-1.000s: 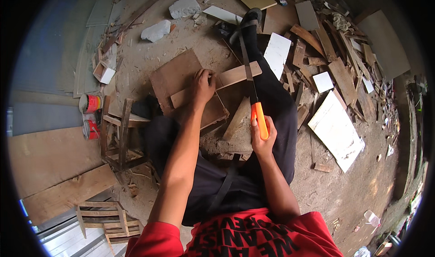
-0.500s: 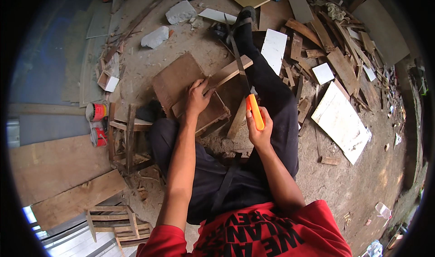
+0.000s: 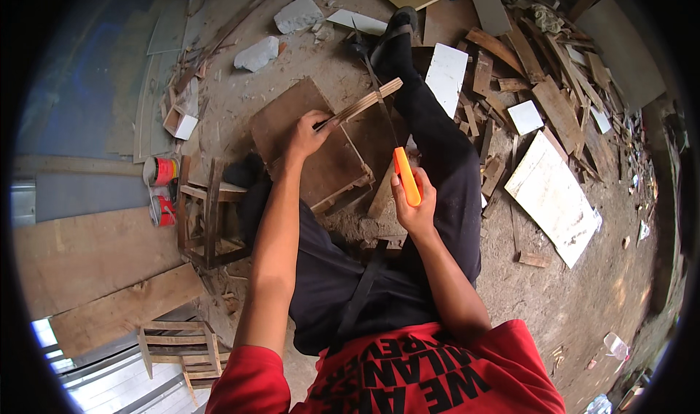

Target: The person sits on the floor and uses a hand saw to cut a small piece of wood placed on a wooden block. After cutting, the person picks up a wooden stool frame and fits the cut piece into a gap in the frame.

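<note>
Red-labelled cans (image 3: 162, 172) sit left of a wooden stool (image 3: 214, 213). Above a brown board (image 3: 281, 115), the left hand (image 3: 308, 134) pinches the near end of a wooden slat (image 3: 362, 106) tilted on edge, its far part crossed by a handsaw (image 3: 407, 178), whose orange handle the right hand's (image 3: 418, 205) fingers wrap.

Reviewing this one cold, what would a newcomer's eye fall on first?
Probably the orange-handled saw in the right hand, near the middle of the view. Just up and left of its handle, the left hand grips a wooden strip that the blade crosses. Next might come the red shirt along the lower edge and the large white board at the right.
</note>
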Motion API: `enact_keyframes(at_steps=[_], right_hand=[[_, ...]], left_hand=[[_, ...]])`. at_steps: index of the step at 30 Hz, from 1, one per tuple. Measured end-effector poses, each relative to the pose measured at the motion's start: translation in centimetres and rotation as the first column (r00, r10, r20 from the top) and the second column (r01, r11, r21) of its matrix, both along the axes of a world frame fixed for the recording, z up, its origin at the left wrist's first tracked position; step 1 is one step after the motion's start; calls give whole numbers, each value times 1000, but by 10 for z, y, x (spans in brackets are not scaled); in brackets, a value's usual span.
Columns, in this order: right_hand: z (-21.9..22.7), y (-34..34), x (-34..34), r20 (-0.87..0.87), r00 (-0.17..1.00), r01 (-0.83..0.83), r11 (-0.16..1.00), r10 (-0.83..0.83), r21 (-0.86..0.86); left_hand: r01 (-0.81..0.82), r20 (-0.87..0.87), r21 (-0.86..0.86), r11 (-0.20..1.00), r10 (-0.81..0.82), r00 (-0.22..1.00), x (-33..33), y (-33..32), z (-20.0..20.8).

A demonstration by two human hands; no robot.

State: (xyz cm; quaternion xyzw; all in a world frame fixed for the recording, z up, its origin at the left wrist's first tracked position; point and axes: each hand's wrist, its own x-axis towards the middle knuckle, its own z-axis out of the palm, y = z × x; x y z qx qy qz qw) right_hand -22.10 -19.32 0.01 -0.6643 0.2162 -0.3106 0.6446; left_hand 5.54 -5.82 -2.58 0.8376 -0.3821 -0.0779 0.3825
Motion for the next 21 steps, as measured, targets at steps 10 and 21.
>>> enact_keyframes(at_steps=[10, 21], right_hand=[[5, -2, -1, -31, 1000, 1, 998, -3, -66], [2, 4, 2, -20, 1000, -24, 998, 23, -61]], left_hand=[[-7, 224, -4, 1000, 8, 975, -2, -7, 13], [-27, 319, 13, 1000, 21, 948, -24, -8, 18]])
